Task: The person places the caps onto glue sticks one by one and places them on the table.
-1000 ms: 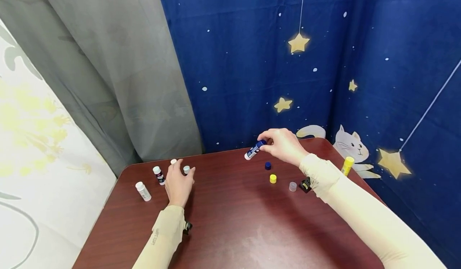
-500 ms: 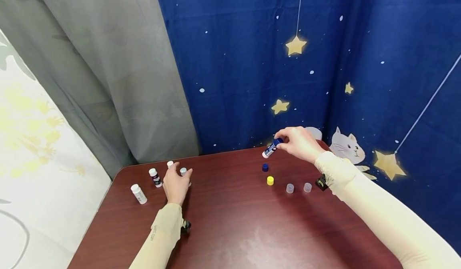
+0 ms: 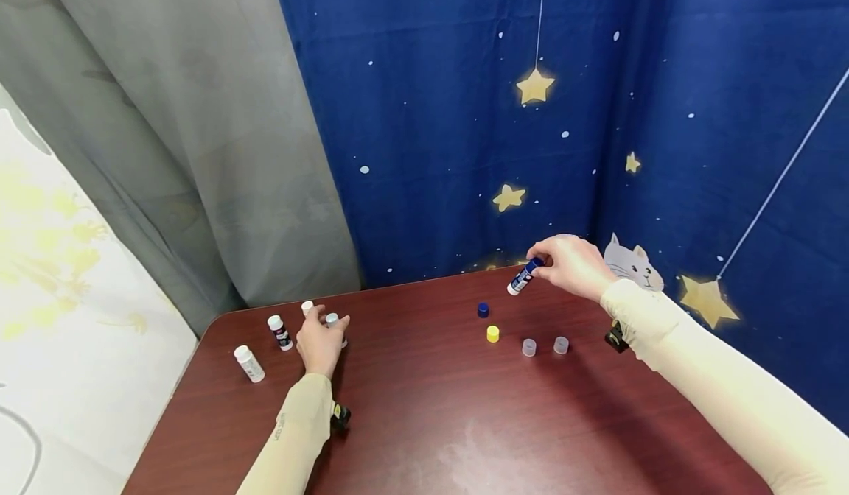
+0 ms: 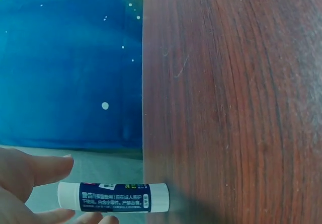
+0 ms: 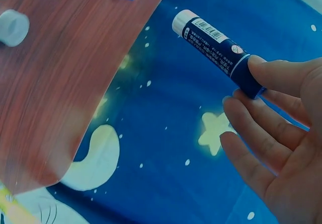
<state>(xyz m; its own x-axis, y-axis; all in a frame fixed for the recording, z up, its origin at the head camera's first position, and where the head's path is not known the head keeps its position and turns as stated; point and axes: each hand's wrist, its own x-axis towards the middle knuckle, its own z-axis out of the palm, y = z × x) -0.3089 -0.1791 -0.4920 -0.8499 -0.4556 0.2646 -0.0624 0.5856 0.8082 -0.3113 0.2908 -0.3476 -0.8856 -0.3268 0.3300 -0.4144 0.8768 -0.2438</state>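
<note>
Blue glue stick (image 5: 216, 45): raised near table's far edge, tilted, white end down-left, in right hand (image 3: 573, 263). Thumb and fingertips pinch the blue end; remaining fingers spread loosely. Tube contents not visible.

Left hand (image 3: 320, 344) is around an upright dark-labelled glue stick (image 4: 114, 198): fingers along one side, thumb clear of the tube, so not clamped.

Just beside that hand, white cap top (image 3: 307, 307), rest hidden behind the hand. Further left, purple-black glue stick (image 3: 281, 333) and white glue stick (image 3: 249, 364), both upright.

Below the raised stick, loose on table (image 3: 424, 414): blue cap (image 3: 483, 310), yellow cap (image 3: 493, 334), two clear caps, left one (image 3: 528, 348), right one (image 3: 561, 345). Right sleeve (image 3: 716, 370) covers the table's right side. Starry curtain (image 3: 451, 112) behind.

Versus 1.0 s ago: right hand and its stick moved right; right clear cap now uncovered; yellow glue stick no longer visible in head view. Left hand about same spot.
</note>
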